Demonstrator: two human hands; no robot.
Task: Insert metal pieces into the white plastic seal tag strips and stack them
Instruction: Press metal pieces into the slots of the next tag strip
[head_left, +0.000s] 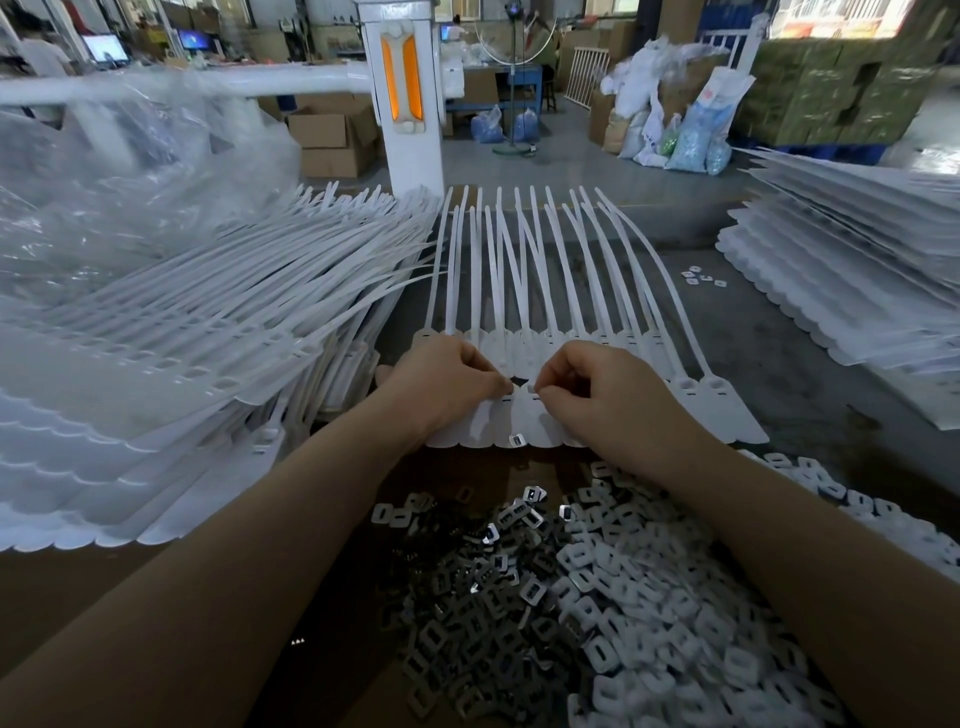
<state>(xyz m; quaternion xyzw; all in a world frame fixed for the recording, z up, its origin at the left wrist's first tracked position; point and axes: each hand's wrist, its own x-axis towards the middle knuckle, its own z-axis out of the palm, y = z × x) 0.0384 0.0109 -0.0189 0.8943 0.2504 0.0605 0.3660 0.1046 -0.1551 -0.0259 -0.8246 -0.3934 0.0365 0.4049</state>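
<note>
Both hands are working on the sheet of white seal tag strips (524, 415), w/ the left hand (447, 387) and right hand (597, 395) curled tight, fingertips pinching at adjacent tag heads near the sheet's middle; whether a metal piece is sitting btwn the fingers I cannot tell, too small and hidden. Main risk, imo: a piece is going in crooked or only partway bc the thin sheet is flexing under the pinch, or a slot is getting skipped since all heads look alike. A loose metal piece (516, 440) is lying on the sheet's near edge and could be slipping off or getting trapped when the sheet goes onto a stack. The sheet itself is looking like a row of flat white tags joined side by side, each w/ a slotted head and a long thin tail fanning away from the person, some tails crossing. Just nearer than the sheet is the heap of metal pieces (467, 587), w/ white plastic caps (665, 597) beside it. Left of the sheet a big stack of strips (171, 374) is leaning; right of the sheet another stack (852, 280).
</note>
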